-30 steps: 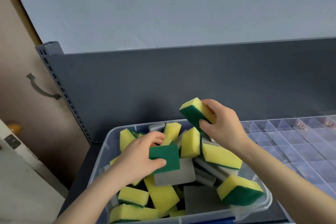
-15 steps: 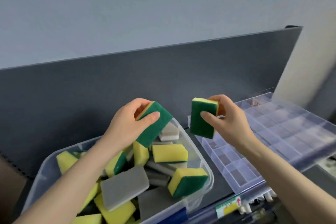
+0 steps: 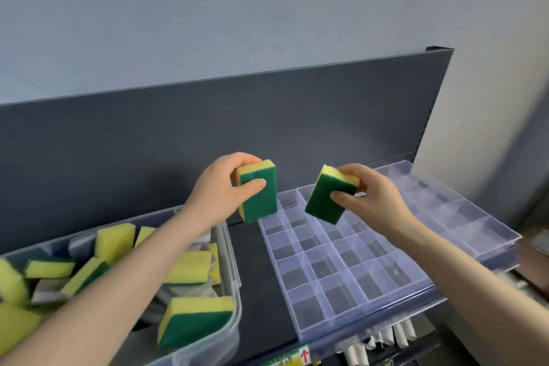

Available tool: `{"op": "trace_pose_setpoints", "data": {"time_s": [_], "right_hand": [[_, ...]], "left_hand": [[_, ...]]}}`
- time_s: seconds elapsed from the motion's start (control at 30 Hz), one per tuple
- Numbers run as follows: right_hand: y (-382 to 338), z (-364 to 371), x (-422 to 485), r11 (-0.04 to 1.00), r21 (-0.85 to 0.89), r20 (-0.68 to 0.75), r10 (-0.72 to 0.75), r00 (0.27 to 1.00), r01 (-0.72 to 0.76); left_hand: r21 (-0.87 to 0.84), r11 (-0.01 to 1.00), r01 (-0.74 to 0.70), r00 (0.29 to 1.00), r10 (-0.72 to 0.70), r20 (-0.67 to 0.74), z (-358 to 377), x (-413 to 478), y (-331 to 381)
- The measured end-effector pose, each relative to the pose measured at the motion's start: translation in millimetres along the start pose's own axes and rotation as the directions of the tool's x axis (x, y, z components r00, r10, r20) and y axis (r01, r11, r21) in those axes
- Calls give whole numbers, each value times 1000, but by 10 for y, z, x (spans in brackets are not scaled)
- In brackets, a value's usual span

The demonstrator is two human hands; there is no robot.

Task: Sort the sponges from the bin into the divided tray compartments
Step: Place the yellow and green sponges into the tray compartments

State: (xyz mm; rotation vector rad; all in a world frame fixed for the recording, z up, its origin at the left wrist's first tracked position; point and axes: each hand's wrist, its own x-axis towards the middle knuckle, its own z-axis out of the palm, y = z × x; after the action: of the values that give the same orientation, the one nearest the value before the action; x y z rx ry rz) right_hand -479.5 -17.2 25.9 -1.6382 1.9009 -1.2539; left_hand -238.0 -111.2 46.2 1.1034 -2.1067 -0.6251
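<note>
Near, at the left edge of the surface [image 3: 255,264]: clear plastic bin [image 3: 235,282], heaped with soft yellow foam blocks backed in coarse green scourer, plus flat grey ones. Just beside it, rightward: clear rigid divided tray [image 3: 371,321], square compartments. Farther back, left grip [image 3: 217,193] is curled round a yellow-green sponge [image 3: 260,199], long axis upright, at the tray's far-left corner. Right grip [image 3: 374,196] pinches a second sponge [image 3: 323,202], long axis tilted, directly above the far-left compartments. Judged nearer its drop; the cells lie straight below. Behind: dark matte back panel [image 3: 208,134].
</note>
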Motion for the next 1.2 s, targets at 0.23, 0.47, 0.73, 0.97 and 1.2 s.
{"op": "trace_pose_setpoints", "data": {"time_s": [0.23,0.47,0.73,0.97,1.2], "right_hand": [[483,-238,458,991,-75,150,-98,984,110],[813,-45,899,977,-118,262,-144,954,179],[948,362,1291,968,-150,296,-150,943,201],[1031,658,1627,949,-209,369,-147,918,236],[1128,902,1757,911,-257,514,-154,844,322]], "left_hand": [[86,983,161,984,-153,-93,506,216,127],[245,923,296,955,-283,-86,698,440,-28],[349,901,258,960,-278,9,786,811,-344],[509,839,192,945,-298,135,914,1083,-610],[601,786,146,919,-332,211,1020,1135,-737]]}}
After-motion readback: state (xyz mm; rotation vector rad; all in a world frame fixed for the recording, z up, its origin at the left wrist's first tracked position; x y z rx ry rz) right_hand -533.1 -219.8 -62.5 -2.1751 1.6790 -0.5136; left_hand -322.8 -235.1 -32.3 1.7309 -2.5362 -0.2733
